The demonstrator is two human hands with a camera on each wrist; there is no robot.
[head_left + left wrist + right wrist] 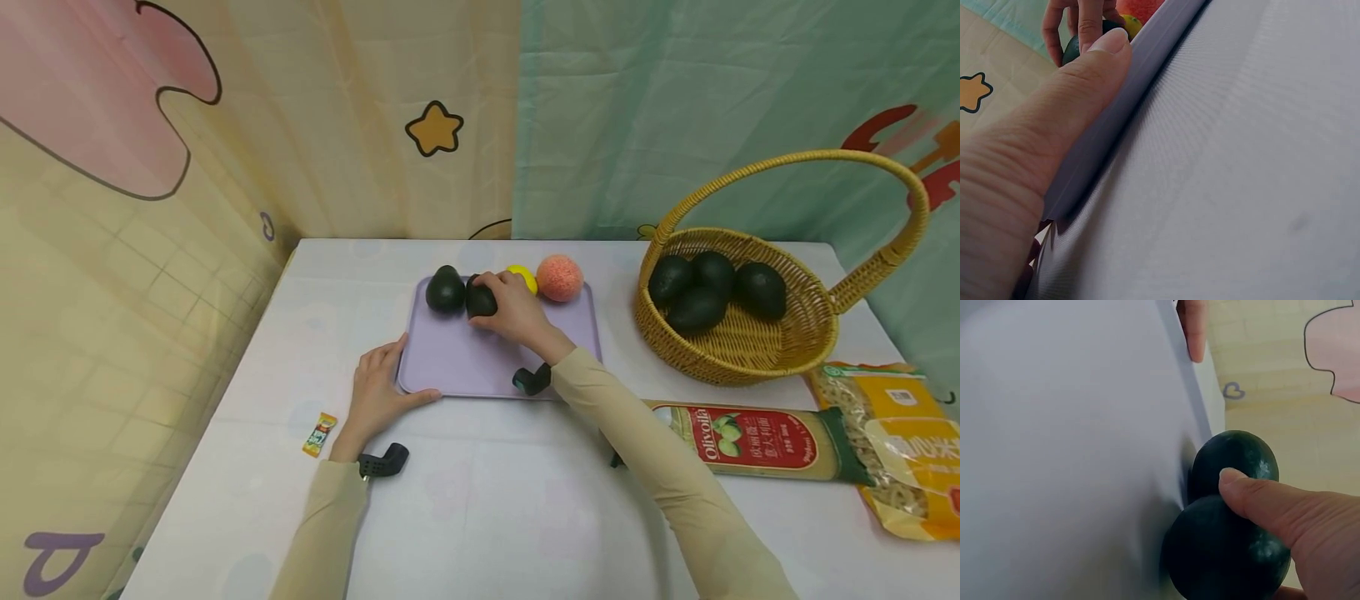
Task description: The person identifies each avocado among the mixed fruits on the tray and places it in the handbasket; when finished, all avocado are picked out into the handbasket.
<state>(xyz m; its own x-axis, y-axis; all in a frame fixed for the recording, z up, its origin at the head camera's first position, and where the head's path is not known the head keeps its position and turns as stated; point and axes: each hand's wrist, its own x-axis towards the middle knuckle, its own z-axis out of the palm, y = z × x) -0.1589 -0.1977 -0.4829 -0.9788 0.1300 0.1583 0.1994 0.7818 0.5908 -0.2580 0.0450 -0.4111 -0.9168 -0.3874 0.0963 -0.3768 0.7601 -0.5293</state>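
Observation:
My right hand [513, 308] grips a dark avocado [481, 297] at the far side of the lilac tray [465, 362]. Just left of it, a second avocado [446, 290] sits on the tray. The right wrist view shows my thumb over the held avocado [1225, 553], with the other avocado [1235, 456] close behind. My left hand [377, 398] rests at the tray's near left corner, thumb along the front rim and fingers beside the left edge. Beyond the right hand are a partly hidden yellow fruit [524, 278] and a rough pinkish-orange ball [559, 277].
A wicker basket [738, 367] with a tall handle holds several avocados [696, 310] at the right. In front of it lie a pasta packet [757, 442] and a yellow bag [907, 450]. A small wrapped snack [320, 434] is left of my left wrist.

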